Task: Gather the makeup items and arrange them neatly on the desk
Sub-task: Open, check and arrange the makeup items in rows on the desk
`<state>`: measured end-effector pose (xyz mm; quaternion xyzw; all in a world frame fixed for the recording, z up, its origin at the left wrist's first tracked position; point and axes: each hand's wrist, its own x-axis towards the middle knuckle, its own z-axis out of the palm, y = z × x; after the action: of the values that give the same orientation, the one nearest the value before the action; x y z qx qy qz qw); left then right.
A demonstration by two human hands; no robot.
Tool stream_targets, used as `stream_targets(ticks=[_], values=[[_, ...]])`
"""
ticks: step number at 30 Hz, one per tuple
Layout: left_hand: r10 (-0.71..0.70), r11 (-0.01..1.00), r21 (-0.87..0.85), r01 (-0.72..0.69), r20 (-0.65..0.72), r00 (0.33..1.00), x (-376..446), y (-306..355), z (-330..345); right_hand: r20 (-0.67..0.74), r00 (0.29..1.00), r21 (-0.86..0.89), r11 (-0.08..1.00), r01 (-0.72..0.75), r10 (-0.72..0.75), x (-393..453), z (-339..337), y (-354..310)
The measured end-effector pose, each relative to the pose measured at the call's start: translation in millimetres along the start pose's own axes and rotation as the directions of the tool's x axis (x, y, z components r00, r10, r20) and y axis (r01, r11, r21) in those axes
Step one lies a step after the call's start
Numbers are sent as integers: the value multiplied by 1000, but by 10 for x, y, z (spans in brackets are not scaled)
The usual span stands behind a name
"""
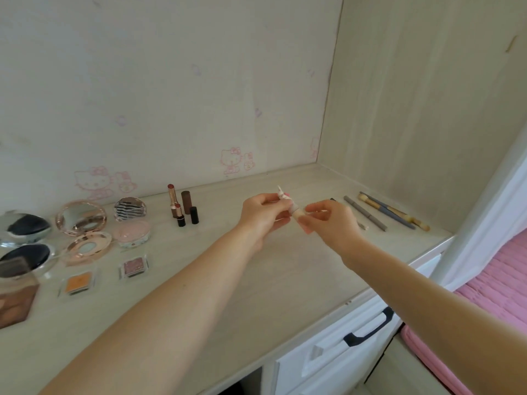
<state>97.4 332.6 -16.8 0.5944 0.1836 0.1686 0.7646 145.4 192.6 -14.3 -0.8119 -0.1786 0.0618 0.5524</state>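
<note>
Above the middle of the pale desk (199,295) I hold a small cream makeup tube (293,208) with a white figure-shaped cap. My left hand (262,215) grips its cap end and my right hand (328,220) pinches its lower end. Open lipsticks and their caps (182,205) stand at the back. Further left lie open compacts (82,226), a pink jar (131,233), a striped compact (129,208) and two small eyeshadow pans (133,267). Brushes and pencils (390,212) lie in a row at the right.
Black cushion compacts (27,240) and a brown hexagonal palette (14,297) sit at the far left edge. A white drawer unit with a black handle (368,326) is under the desk's right end. Pink bedding (490,295) lies beyond it. Walls close the back and right.
</note>
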Motion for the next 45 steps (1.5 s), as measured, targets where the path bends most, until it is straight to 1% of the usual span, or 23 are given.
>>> stream_targets(ticks=[2, 6, 9, 13, 17, 20, 21, 23, 25, 27, 28, 30, 33, 35, 38, 40, 41, 45], values=[[-2, 1000, -22, 2, 6, 1000, -109, 47, -92, -3, 1000, 103, 995, -9, 10, -38, 98, -61], [3, 995, -95, -4, -7, 1000, -305, 132, -355, 38, 999, 227, 974, 1, -10, -174, 360, -217], [40, 996, -80, -42, -21, 999, -447, 204, -611, 91, 996, 294, 956, -19, -8, -290, 579, -345], [103, 994, -25, -105, -84, 991, -620, 299, -962, 183, 982, 333, 943, -28, -36, -448, 888, -495], [173, 982, 93, -163, -101, 980, -837, 373, -1303, 253, 964, 338, 941, -12, -79, -623, 1177, -643], [224, 959, 204, -196, -124, 967, -1042, 422, -1564, 349, 931, 354, 935, -22, -110, -774, 1372, -728], [246, 942, 265, -206, -129, 961, -1105, 426, -1649, 380, 917, 349, 937, -22, -120, -828, 1435, -743], [303, 877, 421, -232, -109, 947, -1245, 431, -1790, 433, 890, 326, 945, -7, -142, -933, 1550, -747], [352, 814, 522, -255, -95, 931, -1395, 420, -1902, 487, 857, 294, 956, 19, -167, -1027, 1649, -744], [354, 792, 562, -239, -103, 930, -1502, 392, -2047, 528, 829, 237, 969, 67, -186, -1089, 1735, -750], [348, 780, 584, -223, -108, 931, -1548, 382, -2111, 531, 827, 207, 975, 85, -185, -1100, 1754, -752], [379, 707, 675, -212, -108, 919, -1628, 376, -2278, 525, 830, 188, 977, 102, -188, -1105, 1797, -785], [439, 557, 797, -233, -44, 897, -1757, 364, -2454, 547, 810, 192, 974, 124, -211, -1114, 1875, -841], [429, 516, 825, -231, -16, 903, -1837, 335, -2521, 554, 805, 159, 976, 150, -214, -1133, 1957, -840], [474, 462, 840, -284, 36, 880, -1894, 271, -2617, 556, 795, 143, 970, 195, -242, -1169, 2075, -803], [502, 468, 825, -317, 48, 864, -1910, 207, -2654, 560, 785, 181, 964, 197, -266, -1190, 2128, -783], [515, 500, 804, -322, 23, 857, -1923, 175, -2659, 558, 781, 207, 959, 195, -279, -1201, 2146, -779], [537, 658, 689, -305, -145, 831, -1972, 157, -2659, 544, 775, 285, 939, 191, -323, -1262, 2175, -771]])
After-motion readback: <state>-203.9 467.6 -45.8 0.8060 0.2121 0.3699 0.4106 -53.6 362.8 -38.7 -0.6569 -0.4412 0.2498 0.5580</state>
